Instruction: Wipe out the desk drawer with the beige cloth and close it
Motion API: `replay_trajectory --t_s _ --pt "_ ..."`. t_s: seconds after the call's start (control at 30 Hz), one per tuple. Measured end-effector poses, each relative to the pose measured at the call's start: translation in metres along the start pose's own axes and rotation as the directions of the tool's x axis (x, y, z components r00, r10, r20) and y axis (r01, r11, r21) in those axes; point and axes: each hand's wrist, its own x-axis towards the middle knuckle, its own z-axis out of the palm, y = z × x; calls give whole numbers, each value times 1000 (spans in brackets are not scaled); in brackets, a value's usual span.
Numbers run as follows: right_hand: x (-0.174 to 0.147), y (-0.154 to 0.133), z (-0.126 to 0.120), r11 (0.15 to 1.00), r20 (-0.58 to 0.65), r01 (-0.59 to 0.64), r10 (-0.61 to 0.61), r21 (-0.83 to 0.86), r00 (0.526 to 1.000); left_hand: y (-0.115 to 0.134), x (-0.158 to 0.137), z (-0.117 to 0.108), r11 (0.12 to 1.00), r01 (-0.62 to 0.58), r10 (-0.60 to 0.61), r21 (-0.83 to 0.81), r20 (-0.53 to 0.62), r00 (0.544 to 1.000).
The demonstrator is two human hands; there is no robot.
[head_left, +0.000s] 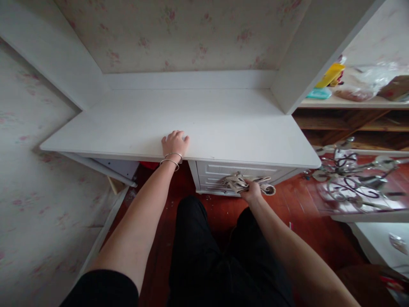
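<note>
My left hand (pixel 175 143) rests on the front edge of the white desktop (pixel 207 121), fingers slightly bent and apart, with nothing in it. Two thin bangles circle that wrist. Lower and to the right, my right hand (pixel 252 191) is closed around a crumpled beige cloth (pixel 236 182). The cloth is bunched in front of the white drawer unit (pixel 209 167) below the desktop and covers part of the drawer fronts. Whether it touches them I cannot tell.
White uprights (pixel 315 55) flank the desk, with floral wallpaper behind. To the right, a wooden shelf (pixel 345 102) bears plastic bags and a yellow item. A metal chandelier (pixel 354 175) lies nearby. Reddish wooden floor (pixel 287 217) runs under my knees.
</note>
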Motion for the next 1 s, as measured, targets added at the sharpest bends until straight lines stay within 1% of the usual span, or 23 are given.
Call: replay_trajectory --t_s 0.1,0.17,0.23,0.3,0.37,0.4,0.47,0.53,0.6,0.77,0.83,0.93,1.0 --pt "-5 -42 -13 999 -136 44 -43 4 990 1 -1 -1 1000 3 -3 14 12 1000" --pt "-13 -64 -16 996 -179 86 -83 6 980 2 -1 -1 1000 7 -8 13 24 1000" --pt "-25 -81 -14 991 -186 136 -132 6 973 2 -1 -1 1000 10 -10 11 28 1000" --pt "-39 -93 -8 980 -162 200 -198 -4 967 2 -1 0 1000 11 -12 16 31 999" --pt "-54 -99 2 968 -100 250 -251 -16 963 3 -2 0 1000 12 -13 21 35 999" --pt "-61 -100 8 966 -56 259 -260 -20 964 3 -2 0 1000 11 -11 18 35 999" --pt "-75 -97 22 972 36 235 -234 -22 971 3 -2 0 1000 9 -9 7 33 999" --pt "-86 -87 38 983 107 182 -179 -24 978 4 -2 0 1000 11 -11 -5 32 999" --pt "-94 -70 54 992 144 127 -123 -17 982 4 -2 0 1000 14 -14 -13 33 999" --pt "-105 -6 92 999 179 6 -14 45 984 4 -2 -1 1000 20 -20 2 24 1000" --pt "-104 21 105 998 219 -51 40 45 975 4 -2 -2 1000 15 -15 7 19 1000" --pt "-95 59 120 985 312 -169 152 27 938 5 -2 -3 1000 6 -6 18 28 1000" --pt "-83 81 127 973 306 -232 215 18 927 4 -1 -3 1000 2 -3 30 29 1000"
